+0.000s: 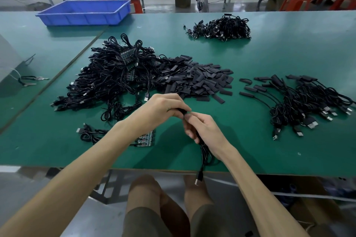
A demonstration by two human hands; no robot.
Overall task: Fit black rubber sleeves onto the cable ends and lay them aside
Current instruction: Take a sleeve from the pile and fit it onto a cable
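Note:
My left hand [163,107] pinches a black rubber sleeve [182,110] at its fingertips, above the green table [269,59]. My right hand [202,128] grips a black cable [204,157] just below it; the cable hangs down past the table's front edge and ends in a USB plug [198,178]. The two hands meet at the sleeve. Behind them lies a heap of loose black sleeves [198,81]. Left of that is a tangled pile of bare cables [113,75]. At the right lies a spread of cables with sleeves fitted [302,102].
A blue plastic tray [84,12] stands at the back left. Another cable pile [221,28] sits at the back centre. A small cable bundle with circuit boards [96,133] lies under my left forearm. Keys [31,81] lie at the far left.

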